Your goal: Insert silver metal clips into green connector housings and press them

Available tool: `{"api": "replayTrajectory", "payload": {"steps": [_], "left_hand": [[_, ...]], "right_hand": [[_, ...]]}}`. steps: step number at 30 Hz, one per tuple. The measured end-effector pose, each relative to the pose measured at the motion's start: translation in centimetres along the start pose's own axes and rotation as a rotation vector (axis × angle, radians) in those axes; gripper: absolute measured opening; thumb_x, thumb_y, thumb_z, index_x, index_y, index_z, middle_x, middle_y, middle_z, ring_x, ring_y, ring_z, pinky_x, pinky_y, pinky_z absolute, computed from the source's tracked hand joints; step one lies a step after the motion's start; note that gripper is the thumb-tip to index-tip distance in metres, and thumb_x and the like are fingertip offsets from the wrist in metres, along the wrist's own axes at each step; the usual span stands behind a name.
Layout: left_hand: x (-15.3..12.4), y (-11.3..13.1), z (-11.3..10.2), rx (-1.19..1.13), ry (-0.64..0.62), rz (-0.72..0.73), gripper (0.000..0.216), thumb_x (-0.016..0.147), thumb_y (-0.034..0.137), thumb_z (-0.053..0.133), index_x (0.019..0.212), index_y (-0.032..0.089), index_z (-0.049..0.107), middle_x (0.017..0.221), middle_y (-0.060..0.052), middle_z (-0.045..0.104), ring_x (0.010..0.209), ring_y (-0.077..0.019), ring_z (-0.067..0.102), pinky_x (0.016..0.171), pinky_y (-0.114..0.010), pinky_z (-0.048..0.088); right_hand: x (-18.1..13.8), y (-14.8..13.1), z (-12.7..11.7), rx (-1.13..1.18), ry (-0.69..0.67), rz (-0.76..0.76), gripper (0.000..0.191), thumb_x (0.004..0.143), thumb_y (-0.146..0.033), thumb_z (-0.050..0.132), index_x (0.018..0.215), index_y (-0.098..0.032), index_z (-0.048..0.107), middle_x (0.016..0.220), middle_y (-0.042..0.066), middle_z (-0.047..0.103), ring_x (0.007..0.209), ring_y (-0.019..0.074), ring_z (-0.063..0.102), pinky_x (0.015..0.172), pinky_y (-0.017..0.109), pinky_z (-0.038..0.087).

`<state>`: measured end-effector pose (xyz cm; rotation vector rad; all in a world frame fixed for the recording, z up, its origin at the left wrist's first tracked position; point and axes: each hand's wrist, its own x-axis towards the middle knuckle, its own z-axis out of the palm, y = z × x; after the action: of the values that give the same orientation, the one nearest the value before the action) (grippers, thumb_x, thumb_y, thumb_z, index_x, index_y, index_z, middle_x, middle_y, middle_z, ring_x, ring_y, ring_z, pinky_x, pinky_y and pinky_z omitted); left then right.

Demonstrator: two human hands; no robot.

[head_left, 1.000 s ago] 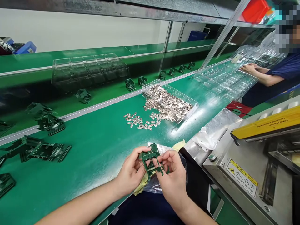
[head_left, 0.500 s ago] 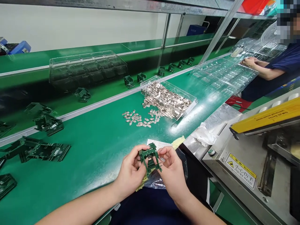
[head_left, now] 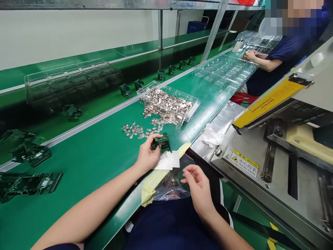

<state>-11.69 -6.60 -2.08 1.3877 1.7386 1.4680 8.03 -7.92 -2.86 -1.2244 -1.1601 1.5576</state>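
Observation:
My left hand (head_left: 148, 152) grips a dark green circuit board assembly (head_left: 163, 142) between thumb and fingers, above the green table. Just below the board lies a white sheet (head_left: 169, 161) divided into small rectangles, partly covered by my left hand. My right hand (head_left: 197, 184) is apart from the board, to the right of the sheet and over a clear plastic bag (head_left: 173, 187). Its fingers are curled in toward the thumb; whatever may be between the fingertips is too small to make out. Small metal pieces (head_left: 135, 130) lie loose just beyond my left hand.
A clear plastic tray (head_left: 192, 111) holds a heap of metal pieces. More green board assemblies (head_left: 33, 182) lie at left and along the rail. Yellow tape (head_left: 148, 191) runs by the table edge. A metal machine (head_left: 234, 166) stands at right; a co-worker's hands (head_left: 249, 55) are beyond.
Both hands were on the board assembly; now only my left hand holds it, moved farther away over the table. My right hand has let go and drawn aside. The view has swung right.

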Motion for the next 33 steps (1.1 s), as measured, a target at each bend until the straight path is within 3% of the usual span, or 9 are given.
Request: {"api": "replayTrajectory", "payload": {"steps": [4, 8, 13, 19, 27, 33], "left_hand": [[-0.7, -0.9, 1.2, 0.031, 0.032, -0.041, 0.034, 0.076, 0.011, 0.054, 0.109, 0.02, 0.057, 0.091, -0.001, 0.066, 0.073, -0.012, 0.061, 0.069, -0.022, 0.048], [-2.5, 0.4, 1.1, 0.126, 0.015, -0.046, 0.035, 0.078, 0.01, 0.053, 0.111, 0.022, 0.057, 0.094, 0.0, 0.065, 0.067, -0.0104, 0.057, 0.066, -0.022, 0.045], [-2.6, 1.5, 1.9, 0.011, 0.072, -0.093, 0.032, 0.081, 0.016, 0.057, 0.112, 0.022, 0.055, 0.091, 0.0, 0.064, 0.067, -0.0105, 0.056, 0.064, -0.021, 0.044], [-2.7, 1.6, 3.6, -0.012, 0.048, -0.127, 0.032, 0.079, 0.014, 0.058, 0.109, 0.021, 0.057, 0.091, 0.0, 0.065, 0.067, -0.0108, 0.057, 0.064, -0.022, 0.045], [-3.0, 1.1, 3.5, -0.022, 0.019, -0.114, 0.041, 0.075, 0.006, 0.054, 0.112, 0.023, 0.055, 0.092, 0.0, 0.065, 0.078, -0.0128, 0.062, 0.071, -0.023, 0.048], [-3.1, 1.0, 3.6, -0.025, 0.019, -0.112, 0.04, 0.077, 0.007, 0.053, 0.113, 0.023, 0.054, 0.094, -0.001, 0.064, 0.079, -0.0124, 0.062, 0.071, -0.022, 0.049]], "right_hand": [[0.6, 1.6, -0.4, 0.19, -0.228, 0.32, 0.036, 0.07, -0.045, 0.077, 0.087, -0.015, 0.067, 0.081, 0.006, 0.065, 0.072, 0.0163, 0.06, 0.061, 0.027, 0.051], [2.1, 1.6, -0.2, 0.282, -0.401, 0.399, 0.033, 0.07, -0.043, 0.077, 0.072, -0.011, 0.068, 0.075, 0.01, 0.07, 0.065, 0.0146, 0.063, 0.062, 0.027, 0.05], [3.7, 1.3, -0.9, 0.289, -0.55, 0.45, 0.03, 0.072, -0.037, 0.075, 0.076, -0.008, 0.071, 0.08, 0.015, 0.072, 0.063, 0.0149, 0.065, 0.059, 0.025, 0.05], [4.4, 1.5, -1.3, 0.277, -0.561, 0.479, 0.032, 0.069, -0.04, 0.077, 0.069, -0.01, 0.069, 0.068, 0.009, 0.07, 0.05, 0.0097, 0.059, 0.047, 0.02, 0.046], [4.7, 1.0, -0.9, 0.215, -0.511, 0.498, 0.027, 0.062, -0.036, 0.075, 0.061, -0.014, 0.061, 0.05, -0.002, 0.058, 0.034, 0.0044, 0.042, 0.035, 0.016, 0.035], [4.4, 2.9, -0.7, 0.086, -0.428, 0.477, 0.018, 0.063, -0.031, 0.067, 0.061, -0.016, 0.057, 0.043, -0.007, 0.049, 0.031, 0.0035, 0.033, 0.032, 0.015, 0.029]]}}
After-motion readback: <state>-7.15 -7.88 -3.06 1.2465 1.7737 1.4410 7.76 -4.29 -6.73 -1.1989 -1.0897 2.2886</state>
